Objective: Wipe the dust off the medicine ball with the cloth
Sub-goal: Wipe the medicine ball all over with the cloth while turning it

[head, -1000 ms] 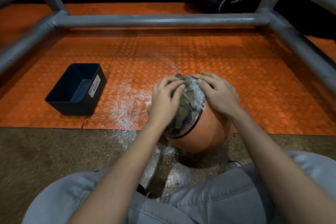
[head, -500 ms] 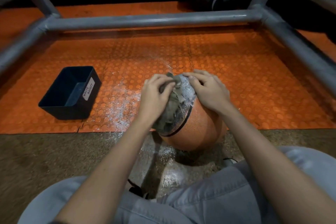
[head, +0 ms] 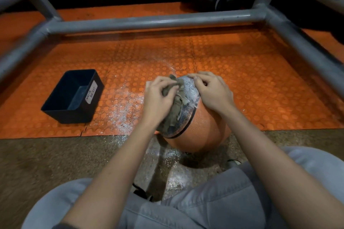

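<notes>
Orange studded rubber mat (head: 242, 83); round orange medicine ball (head: 204, 128) with grey panel at its near edge, dark blue plastic bin (head: 89, 106) well left. Right hand (head: 214, 93) rests atop ball, fingers loosely bent, gripping nothing. Left hand (head: 158, 98) clamps crumpled olive cloth (head: 177, 108) on panel

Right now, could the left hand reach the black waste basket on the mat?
Probably yes: only dusty mat lies between the left hand and the waste basket, on that hand's own side. The hand is gripping the cloth, though.
</notes>
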{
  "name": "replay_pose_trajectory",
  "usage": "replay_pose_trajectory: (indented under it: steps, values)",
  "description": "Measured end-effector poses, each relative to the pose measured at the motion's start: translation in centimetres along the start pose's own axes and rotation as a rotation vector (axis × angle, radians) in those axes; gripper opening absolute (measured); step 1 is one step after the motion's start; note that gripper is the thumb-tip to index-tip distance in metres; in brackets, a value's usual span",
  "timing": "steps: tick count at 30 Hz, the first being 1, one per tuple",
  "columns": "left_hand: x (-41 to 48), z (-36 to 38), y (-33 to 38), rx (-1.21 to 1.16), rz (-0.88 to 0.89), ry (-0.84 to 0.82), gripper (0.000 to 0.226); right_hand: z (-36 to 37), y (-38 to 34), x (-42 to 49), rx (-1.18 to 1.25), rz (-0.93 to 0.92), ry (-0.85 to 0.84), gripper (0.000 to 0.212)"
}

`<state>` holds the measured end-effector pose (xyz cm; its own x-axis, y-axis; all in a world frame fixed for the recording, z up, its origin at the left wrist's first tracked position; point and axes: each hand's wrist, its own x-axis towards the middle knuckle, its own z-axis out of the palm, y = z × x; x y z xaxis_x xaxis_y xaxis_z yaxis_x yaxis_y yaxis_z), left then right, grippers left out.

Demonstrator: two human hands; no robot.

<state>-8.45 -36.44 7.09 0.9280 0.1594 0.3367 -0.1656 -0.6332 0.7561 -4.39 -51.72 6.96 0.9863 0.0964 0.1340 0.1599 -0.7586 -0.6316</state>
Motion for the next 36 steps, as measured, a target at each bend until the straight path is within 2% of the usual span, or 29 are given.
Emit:
replay_pose_trajectory:
  steps: [4,5,6,8,10,15,17,19,21,23,25,27,29,32,34,36]
  values:
    - [-5.2,0.8,0.5,0.071,0.389,-0.091,0.017,0.7,0.9,1.1,0.060,0.002,0.043,0.032]
    - [-5.4,0.9,0.2,0.079,0.432,-0.097,0.018,0.8,1.0,1.2,0.054,-0.014,0.027,0.033]
    - [-5.0,1.0,0.0,0.072,0.429,-0.088,0.019,0.7,1.1,1.3,0.090,-0.038,0.006,0.032]
    - [-3.7,0.8,0.1,0.027,0.351,-0.051,0.016,-0.4,0.9,1.5,0.364,-0.092,-0.013,0.029]
    - [-2.8,0.5,0.0,0.012,0.257,-0.041,0.011,-1.4,1.1,1.5,0.561,-0.119,0.054,0.027]
    - [-3.8,-0.7,-1.6,0.020,0.280,-0.062,0.013,1.8,1.8,0.4,0.162,-0.114,0.047,0.039]
    - [-3.4,-1.2,-2.1,0.028,0.302,-0.062,0.014,2.5,0.9,-0.2,0.094,-0.146,0.077,0.044]
    - [-1.8,-1.5,-2.1,0.014,0.269,-0.044,0.012,2.9,0.4,-0.8,0.091,-0.157,0.108,0.045]
    - [1.0,-1.3,-2.0,-0.046,0.160,-0.006,0.010,3.1,0.2,-1.4,0.084,-0.172,0.136,0.043]
    - [3.4,-0.9,-1.7,-0.050,0.056,-0.027,0.013,3.3,0.2,-1.7,0.073,-0.195,0.156,0.041]
    - [4.0,-0.2,-1.7,-0.018,0.027,-0.058,0.015,3.2,0.5,-1.5,0.118,-0.180,0.163,0.041]
    - [2.7,0.0,-1.6,0.000,0.080,-0.037,0.013,2.9,0.8,-0.9,0.190,-0.161,0.173,0.041]
    - [0.1,-0.4,-1.7,0.025,0.206,-0.023,0.014,2.7,1.3,-0.5,0.228,-0.175,0.168,0.039]
    - [-2.3,-1.5,-2.7,0.099,0.362,-0.071,0.029,2.6,1.2,-0.2,0.216,-0.221,0.121,0.037]
    - [-1.1,-2.1,-2.9,0.168,0.381,-0.075,0.027,2.6,0.7,0.3,0.219,-0.232,0.089,0.033]
    - [1.3,-1.9,-2.0,0.213,0.289,-0.073,0.019,2.4,0.5,0.5,0.235,-0.234,0.081,0.031]
